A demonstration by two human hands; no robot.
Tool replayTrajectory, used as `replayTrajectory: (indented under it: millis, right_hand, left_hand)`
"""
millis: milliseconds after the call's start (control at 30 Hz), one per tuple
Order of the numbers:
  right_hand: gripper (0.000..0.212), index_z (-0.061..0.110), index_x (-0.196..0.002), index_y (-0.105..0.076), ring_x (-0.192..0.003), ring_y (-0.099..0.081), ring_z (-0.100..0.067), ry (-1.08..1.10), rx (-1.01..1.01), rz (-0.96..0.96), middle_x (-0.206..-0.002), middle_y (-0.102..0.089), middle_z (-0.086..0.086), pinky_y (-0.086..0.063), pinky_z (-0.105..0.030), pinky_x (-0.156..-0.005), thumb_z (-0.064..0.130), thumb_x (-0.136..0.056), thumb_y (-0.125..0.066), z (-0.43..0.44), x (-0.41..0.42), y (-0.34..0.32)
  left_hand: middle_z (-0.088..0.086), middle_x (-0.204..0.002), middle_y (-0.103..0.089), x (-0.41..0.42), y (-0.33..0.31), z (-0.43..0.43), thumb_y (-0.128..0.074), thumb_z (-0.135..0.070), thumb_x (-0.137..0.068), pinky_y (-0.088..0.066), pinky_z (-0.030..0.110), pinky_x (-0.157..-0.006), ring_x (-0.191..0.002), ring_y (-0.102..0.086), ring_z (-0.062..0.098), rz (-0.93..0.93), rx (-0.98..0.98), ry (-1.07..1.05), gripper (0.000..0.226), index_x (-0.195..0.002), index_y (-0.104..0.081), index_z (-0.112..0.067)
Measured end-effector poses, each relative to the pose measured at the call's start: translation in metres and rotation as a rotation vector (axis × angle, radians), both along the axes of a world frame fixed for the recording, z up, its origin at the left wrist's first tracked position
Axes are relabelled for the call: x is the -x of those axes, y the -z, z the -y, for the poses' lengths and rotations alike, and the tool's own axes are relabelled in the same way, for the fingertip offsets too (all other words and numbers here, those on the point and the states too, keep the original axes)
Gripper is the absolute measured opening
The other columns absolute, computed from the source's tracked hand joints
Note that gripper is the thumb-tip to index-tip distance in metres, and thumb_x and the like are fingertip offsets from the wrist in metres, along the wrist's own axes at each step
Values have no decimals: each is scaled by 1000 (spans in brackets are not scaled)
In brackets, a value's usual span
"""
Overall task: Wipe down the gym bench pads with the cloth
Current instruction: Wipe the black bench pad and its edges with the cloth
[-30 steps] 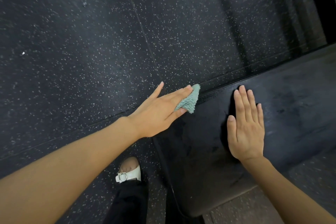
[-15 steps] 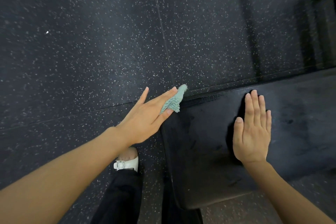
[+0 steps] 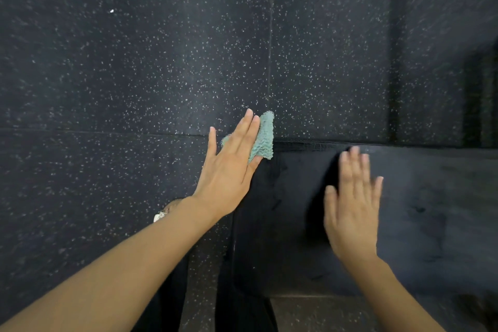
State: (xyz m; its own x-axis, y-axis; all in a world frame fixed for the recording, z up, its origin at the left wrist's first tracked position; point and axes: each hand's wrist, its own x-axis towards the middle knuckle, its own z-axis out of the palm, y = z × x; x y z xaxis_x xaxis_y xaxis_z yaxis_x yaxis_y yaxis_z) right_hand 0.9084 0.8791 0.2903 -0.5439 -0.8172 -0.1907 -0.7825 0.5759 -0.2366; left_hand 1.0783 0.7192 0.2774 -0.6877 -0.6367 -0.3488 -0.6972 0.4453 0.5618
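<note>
Teal cloth point(image 3: 262, 137) noted at the far-left corner of the pad point(image 3: 283, 237), partly over the floor point(image 3: 107, 89). It is pressed under the straight fingers point(image 3: 244, 132) of the left hand point(image 3: 229, 170), with the thumb spread apart. The right hand point(image 3: 350, 205) is blurred, flat and open over the pad; contact cannot be told. Wiping is judged unfinished: only this corner is being covered, and the right stretch is left.

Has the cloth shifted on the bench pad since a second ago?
Yes, slightly. The cloth has slid outward at the far-left corner of the bench pad and pokes further past its far edge, over the floor.
</note>
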Motion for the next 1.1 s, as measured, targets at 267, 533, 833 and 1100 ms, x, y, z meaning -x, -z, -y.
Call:
replayTrajectory:
  millis: [267,533,833,1100]
  right_hand:
    - [58,15,-156,-19,-153,-6,-16,-404,22,95,-165,-14,1,0,-40,-123,22,-100,-28,40,-47,0]
    - [57,15,-157,-14,-153,-3,-16,-396,-9,-55,-165,-10,0,1,-40,-123,28,-102,-23,37,-53,12]
    - [59,16,-157,-15,-153,-5,-15,-413,3,-84,-165,-12,1,-1,-41,-123,31,-101,-23,35,-53,13]
    - [60,17,-157,-13,-153,-5,-14,-390,5,-109,-165,-11,3,-3,-43,-123,30,-100,-22,35,-54,15]
  left_hand:
    - [-17,-161,19,-10,0,-36,-17,-38,-99,16,40,-121,-148,0,-3,-72,-83,-247,65,-149,22,-30]
    - [-18,-163,9,-28,-1,-77,-18,-42,-100,21,33,-118,-147,0,-8,-175,-193,-379,63,-150,19,-32]
    - [-19,-162,13,-56,3,-116,-6,-50,-96,25,30,-115,-146,6,-10,-216,-249,-353,64,-145,34,-38]
    - [-16,-164,10,-42,11,-85,-11,-50,-94,17,34,-120,-149,2,-4,-346,-344,-374,66,-149,22,-33]
